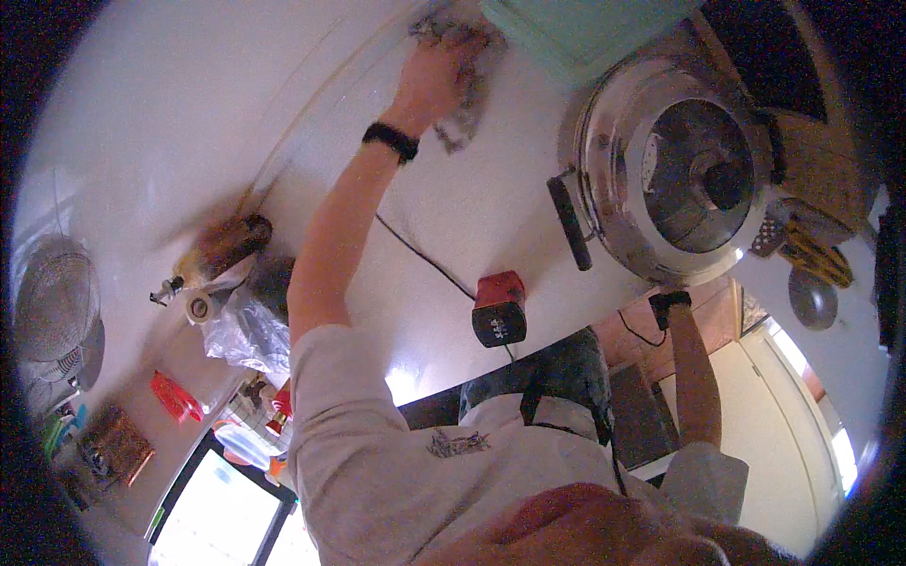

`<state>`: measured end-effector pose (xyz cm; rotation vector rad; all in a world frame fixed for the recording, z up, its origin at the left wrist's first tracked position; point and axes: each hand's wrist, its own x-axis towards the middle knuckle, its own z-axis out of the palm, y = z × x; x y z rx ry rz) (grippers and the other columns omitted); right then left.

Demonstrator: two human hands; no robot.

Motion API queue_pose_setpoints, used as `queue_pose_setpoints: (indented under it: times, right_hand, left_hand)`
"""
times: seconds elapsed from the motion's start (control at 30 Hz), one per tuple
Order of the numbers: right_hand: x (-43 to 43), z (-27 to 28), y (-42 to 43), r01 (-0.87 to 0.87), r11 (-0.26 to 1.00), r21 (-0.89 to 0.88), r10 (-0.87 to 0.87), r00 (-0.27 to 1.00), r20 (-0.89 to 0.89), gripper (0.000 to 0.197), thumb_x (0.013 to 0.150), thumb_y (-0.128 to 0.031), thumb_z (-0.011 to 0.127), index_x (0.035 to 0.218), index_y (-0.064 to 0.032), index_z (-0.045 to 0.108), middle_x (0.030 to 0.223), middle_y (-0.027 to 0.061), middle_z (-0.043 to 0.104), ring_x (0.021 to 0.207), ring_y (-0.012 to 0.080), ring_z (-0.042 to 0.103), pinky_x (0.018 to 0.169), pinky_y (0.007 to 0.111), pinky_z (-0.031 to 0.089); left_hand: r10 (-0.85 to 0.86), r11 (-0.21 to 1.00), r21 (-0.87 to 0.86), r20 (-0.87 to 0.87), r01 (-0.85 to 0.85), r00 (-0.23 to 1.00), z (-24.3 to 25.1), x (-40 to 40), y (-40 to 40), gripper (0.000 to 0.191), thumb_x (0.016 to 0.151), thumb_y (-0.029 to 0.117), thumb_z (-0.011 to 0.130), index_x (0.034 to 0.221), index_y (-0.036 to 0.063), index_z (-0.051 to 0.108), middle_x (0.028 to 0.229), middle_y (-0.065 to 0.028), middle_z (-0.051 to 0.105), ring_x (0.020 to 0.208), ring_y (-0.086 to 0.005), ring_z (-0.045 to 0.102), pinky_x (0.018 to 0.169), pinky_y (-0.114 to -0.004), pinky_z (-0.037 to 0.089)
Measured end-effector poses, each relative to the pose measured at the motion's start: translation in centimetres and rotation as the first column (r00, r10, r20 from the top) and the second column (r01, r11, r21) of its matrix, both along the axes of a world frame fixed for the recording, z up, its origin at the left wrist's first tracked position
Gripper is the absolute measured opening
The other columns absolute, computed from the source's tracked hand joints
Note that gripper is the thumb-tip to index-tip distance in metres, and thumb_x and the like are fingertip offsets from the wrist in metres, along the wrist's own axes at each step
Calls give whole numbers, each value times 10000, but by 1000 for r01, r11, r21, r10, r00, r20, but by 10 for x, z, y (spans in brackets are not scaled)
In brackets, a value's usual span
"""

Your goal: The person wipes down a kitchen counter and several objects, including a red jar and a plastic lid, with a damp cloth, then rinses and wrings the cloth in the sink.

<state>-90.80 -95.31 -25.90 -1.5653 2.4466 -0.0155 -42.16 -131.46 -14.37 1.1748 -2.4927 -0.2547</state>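
My left hand (442, 78), blurred, grips a crumpled grey cloth-like piece (463, 131) against the white surface (396, 177). Its exact material is unclear. A dark band circles that wrist. My right forearm (697, 382) reaches up at the right, with a black band at its wrist. The right hand itself is hidden behind the steel pot (616, 212). A glass lid (669, 219) with a dark knob covers the pot, and a black handle (568, 223) sticks out on its left side. Between my arms lies a red and black electrical device (500, 308) with cords.
Left of my left arm are a brown bottle (216, 251), a tape-like roll (199, 306), a clear plastic bag (248, 336) and a wire strainer (56, 297). A red object (175, 396) lies lower. A pale green panel (587, 32) borders the top. Utensils (814, 247) sit right of the pot.
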Motion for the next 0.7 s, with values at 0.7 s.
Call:
queue_pose_setpoints:
  times: [0.7]
  right_hand:
    - [8, -1, -8, -2, 1000, -6, 2, 1000, 10, 694, 898, -467, 532, 1455, -97, 345, 1527, 125, 310, 1436, 369, 175, 1157, 570, 138]
  left_hand:
    - [-224, 871, 416, -138, 262, 965, 24, -39, 125, 529, 720, 133, 630, 1248, 161, 612, 1325, -120, 531, 1095, -371, 566, 895, -475, 491]
